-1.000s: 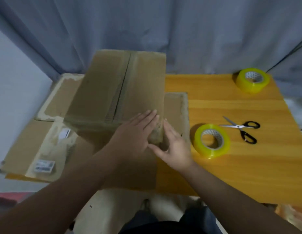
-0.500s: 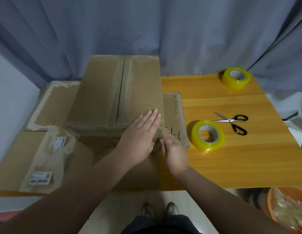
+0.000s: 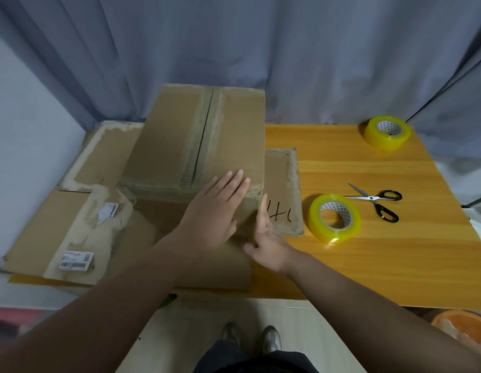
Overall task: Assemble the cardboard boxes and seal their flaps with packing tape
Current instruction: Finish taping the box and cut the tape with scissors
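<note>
An assembled cardboard box [image 3: 180, 146] stands on flattened cardboard [image 3: 45, 238] at the left of the wooden table [image 3: 382, 265], its top flaps closed along a middle seam. My left hand [image 3: 215, 211] lies flat with straight fingers over the box's near right corner. My right hand [image 3: 266, 238] presses its straight fingers against the box's right side near that corner. A yellow tape roll [image 3: 335, 218] lies just right of my right hand. A second tape roll [image 3: 387, 133] sits at the table's far right.
Black-handled scissors [image 3: 376, 201] lie beyond the near tape roll. A flat cardboard sheet with black writing [image 3: 281, 189] sticks out from under the box. Grey curtains hang behind the table. An orange basin [image 3: 463, 335] is on the floor at lower right.
My right hand has turned from lying flat by the corner to standing edge-on against the box's right side. The left hand stays on the corner. The camera has shifted slightly.
</note>
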Tool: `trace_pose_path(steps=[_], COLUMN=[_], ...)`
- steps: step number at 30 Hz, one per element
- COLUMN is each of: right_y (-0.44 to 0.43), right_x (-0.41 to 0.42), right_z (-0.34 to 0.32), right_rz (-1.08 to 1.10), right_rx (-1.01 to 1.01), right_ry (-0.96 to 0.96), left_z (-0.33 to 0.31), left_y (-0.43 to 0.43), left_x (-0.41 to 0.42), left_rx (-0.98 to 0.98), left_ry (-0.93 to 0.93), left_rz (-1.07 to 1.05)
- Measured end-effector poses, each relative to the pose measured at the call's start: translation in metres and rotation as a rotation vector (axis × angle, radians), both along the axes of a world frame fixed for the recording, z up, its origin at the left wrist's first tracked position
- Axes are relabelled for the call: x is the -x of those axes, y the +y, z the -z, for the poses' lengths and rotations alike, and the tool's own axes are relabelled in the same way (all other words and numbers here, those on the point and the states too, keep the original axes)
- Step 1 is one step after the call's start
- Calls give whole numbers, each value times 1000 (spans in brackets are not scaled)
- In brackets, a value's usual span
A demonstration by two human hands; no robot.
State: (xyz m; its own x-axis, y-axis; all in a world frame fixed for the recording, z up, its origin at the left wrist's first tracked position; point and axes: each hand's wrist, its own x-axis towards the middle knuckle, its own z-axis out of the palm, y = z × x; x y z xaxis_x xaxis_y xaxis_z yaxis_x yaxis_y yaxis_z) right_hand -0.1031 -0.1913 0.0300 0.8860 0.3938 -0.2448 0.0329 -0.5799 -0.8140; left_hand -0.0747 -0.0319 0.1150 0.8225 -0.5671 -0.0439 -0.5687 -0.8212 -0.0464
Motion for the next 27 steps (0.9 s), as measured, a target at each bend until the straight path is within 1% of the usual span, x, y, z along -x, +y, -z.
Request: trace_pose_path(steps=[2, 5, 6, 10, 11, 13, 14, 17, 19, 21, 25, 27], right_y=[3, 9, 12, 18, 15, 1, -7, -27, -30, -29, -29, -22], right_x=[3, 10, 13, 16, 16, 15, 14, 2, -10, -23, -36, -39], right_z=[-5, -4, -2, 12, 14, 14, 11, -6, -19, -28, -29, -25], right_rz=[48, 121, 121, 79, 54, 8, 18, 202, 226, 185, 212, 183], right_rx=[19, -51, -45, 142, 160, 114, 78, -4, -44, 33, 235, 303], right_ry=[-55, -145, -155, -221, -226, -215, -233, -399, -498, -554, -687, -723], left_z=[-1, 1, 1, 1, 0, -2, -4, -8, -12, -16, -19, -19], left_y=[-2, -3, -3, 1, 2, 4, 5, 6, 11, 19, 34, 35], left_x=[-3, -2, 0, 2, 2, 0, 0, -4, -7, -12, -18, -21], left_rx=[5, 18, 19, 0, -5, -9, -8, 26, 74, 92, 47, 58], left_ry=[4, 10, 8, -10, -6, 0, -1, -1, 25, 58, 62, 85], left_rz=[-1, 1, -4, 4, 11, 28, 37, 71, 88, 111, 172, 181])
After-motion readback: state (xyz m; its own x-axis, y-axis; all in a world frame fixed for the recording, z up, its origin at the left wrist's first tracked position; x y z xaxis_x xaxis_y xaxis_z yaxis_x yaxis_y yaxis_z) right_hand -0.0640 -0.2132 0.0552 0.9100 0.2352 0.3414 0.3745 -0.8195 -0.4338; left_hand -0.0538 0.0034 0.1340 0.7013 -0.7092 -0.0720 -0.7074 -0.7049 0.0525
